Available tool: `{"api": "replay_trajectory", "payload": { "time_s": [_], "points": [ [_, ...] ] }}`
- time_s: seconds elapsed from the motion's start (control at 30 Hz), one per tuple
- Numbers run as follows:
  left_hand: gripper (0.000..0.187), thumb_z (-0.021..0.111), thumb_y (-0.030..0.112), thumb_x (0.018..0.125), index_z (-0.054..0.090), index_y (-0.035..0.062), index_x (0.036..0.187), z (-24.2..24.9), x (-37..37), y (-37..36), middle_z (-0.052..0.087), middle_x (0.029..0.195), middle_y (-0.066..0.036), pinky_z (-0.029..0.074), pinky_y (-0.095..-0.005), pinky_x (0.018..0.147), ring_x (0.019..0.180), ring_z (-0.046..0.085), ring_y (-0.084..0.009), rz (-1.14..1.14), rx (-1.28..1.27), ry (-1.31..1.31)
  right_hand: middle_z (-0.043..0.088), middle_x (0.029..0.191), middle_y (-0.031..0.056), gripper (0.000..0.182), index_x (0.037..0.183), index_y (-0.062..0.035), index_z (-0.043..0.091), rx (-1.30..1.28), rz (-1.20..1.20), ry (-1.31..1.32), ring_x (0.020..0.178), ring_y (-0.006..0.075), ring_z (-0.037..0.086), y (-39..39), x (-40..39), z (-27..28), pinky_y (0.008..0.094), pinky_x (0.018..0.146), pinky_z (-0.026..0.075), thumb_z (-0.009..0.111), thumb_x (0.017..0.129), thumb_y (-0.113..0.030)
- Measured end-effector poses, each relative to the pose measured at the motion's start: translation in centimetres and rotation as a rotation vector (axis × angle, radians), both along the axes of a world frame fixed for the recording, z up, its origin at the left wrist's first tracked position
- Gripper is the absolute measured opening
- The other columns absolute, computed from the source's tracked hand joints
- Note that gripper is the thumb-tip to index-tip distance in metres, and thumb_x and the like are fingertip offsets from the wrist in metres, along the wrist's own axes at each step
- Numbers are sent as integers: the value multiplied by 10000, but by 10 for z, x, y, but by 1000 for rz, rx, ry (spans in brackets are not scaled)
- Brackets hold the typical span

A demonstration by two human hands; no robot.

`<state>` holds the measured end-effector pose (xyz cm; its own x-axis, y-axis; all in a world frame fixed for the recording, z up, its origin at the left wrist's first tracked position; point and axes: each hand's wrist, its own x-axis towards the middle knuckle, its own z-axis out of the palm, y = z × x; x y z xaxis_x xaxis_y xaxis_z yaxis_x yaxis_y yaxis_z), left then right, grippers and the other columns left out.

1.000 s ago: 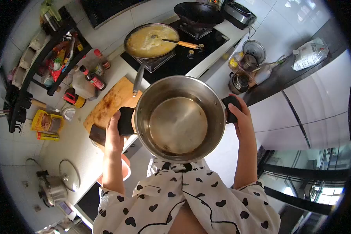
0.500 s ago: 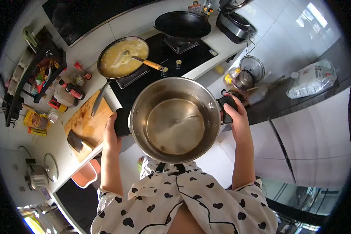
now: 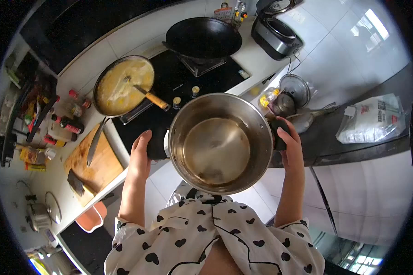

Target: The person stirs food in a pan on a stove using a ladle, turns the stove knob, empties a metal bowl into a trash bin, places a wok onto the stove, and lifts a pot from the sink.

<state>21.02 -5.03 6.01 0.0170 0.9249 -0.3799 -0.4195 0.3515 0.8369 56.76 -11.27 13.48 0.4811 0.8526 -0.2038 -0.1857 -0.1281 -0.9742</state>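
A steel pot (image 3: 178, 158) hangs between my two hands in front of my body, with a shallow, clear liquid-like sheen and brownish marks at its bottom. My left hand (image 3: 141, 149) is wrapped round its black handle on the left. Round the opposite black handle closes my right hand (image 3: 290, 142). Beyond the pot, on the black stove (image 3: 170, 75), a frying pan (image 3: 96, 98) holds yellowish soupy food. A spatula with a wooden handle (image 3: 152, 98) rests in that food. Behind it on the other burner sits a black wok (image 3: 204, 39).
Left of the stove, a wooden cutting board (image 3: 101, 165) carries a cleaver (image 3: 75, 182). Bottles (image 3: 69, 124) crowd the wall side. A rice cooker (image 3: 276, 36) stands at the back right. On the dark surface at right lie a plastic bag (image 3: 371, 121) and a glass lid (image 3: 294, 89).
The pot and both hands have shifted slightly right in view, while the stove, pan and cutting board appear further left. Both hands keep their grip on the handles.
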Motion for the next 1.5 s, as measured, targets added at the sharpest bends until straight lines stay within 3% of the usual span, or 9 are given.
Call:
{"api": "replay_trajectory", "payload": {
  "time_s": [0.07, 0.17, 0.37, 0.4, 0.63, 0.73, 0.97, 1.13, 1.5],
  "points": [
    [422, 533, 297, 899, 522, -44, 1148, -1, 10, 18, 605, 980, -60, 465, -245, 718, 862, 570, -115, 12, 18, 10, 589, 958, 50, 353, 1146, -32, 555, 0, 12, 17, 804, 135, 570, 19, 9, 3, 257, 700, 470, 600, 804, -108],
    [435, 537, 283, 897, 506, -64, 1158, 3, 19, 47, 607, 988, -68, 457, -242, 749, 885, 563, -112, 11, 19, 11, 594, 1058, 74, 363, 1195, -44, 527, -14, 66, 9, 912, 160, 600, 54, 24, 4, 272, 779, 491, 565, 840, -112],
    [423, 499, 314, 911, 514, -53, 1120, 23, 26, 104, 610, 801, -52, 444, -234, 518, 647, 576, -99, -64, 53, 16, 592, 1068, 84, 380, 1199, -42, 529, -47, 55, -8, 943, 176, 594, 127, 29, 16, 288, 819, 479, 581, 831, -121],
    [406, 475, 323, 920, 522, -40, 1098, 29, 30, 110, 591, 717, -40, 396, -229, 425, 527, 544, -100, -63, 63, 58, 594, 1067, 79, 382, 1191, -40, 536, -31, 69, 3, 954, 179, 592, 137, 32, 18, 290, 823, 477, 590, 823, -125],
    [365, 461, 324, 936, 524, -20, 1042, 31, 39, 151, 608, 726, -55, 456, -231, 448, 527, 572, -119, -5, 49, 5, 602, 1047, 87, 371, 1166, -39, 550, -12, 158, -9, 934, 190, 602, 207, 50, 31, 297, 811, 480, 603, 812, -138],
    [374, 457, 319, 939, 511, -33, 1053, 47, 44, 157, 612, 738, -66, 460, -238, 435, 525, 579, -130, -79, 90, -68, 597, 1039, 74, 339, 1155, -35, 557, -27, 213, -83, 918, 167, 590, 237, 53, 44, 276, 803, 462, 577, 831, -134],
    [343, 428, 262, 945, 473, -43, 1096, 67, 83, 168, 600, 752, -91, 479, -255, 453, 524, 584, -157, 221, -4, -132, 586, 1013, 39, 325, 1135, -35, 576, 23, 418, -184, 935, 120, 537, 320, 73, 67, 241, 847, 393, 590, 820, -118],
    [323, 406, 259, 952, 480, -25, 1087, 73, 114, 178, 611, 776, -101, 500, -279, 476, 555, 603, -174, 233, 102, -160, 580, 1051, 48, 338, 1162, -54, 570, 66, 560, -201, 939, 118, 540, 380, 99, 84, 237, 840, 405, 582, 830, -114],
    [350, 413, 285, 949, 504, -13, 1106, 66, 193, 223, 639, 886, -111, 546, -305, 551, 692, 652, -188, 382, 35, -209, 575, 1120, 46, 318, 1148, -96, 593, 66, 772, -299, 1021, 142, 531, 498, 127, 101, 254, 855, 409, 570, 840, -169]
  ]
}}
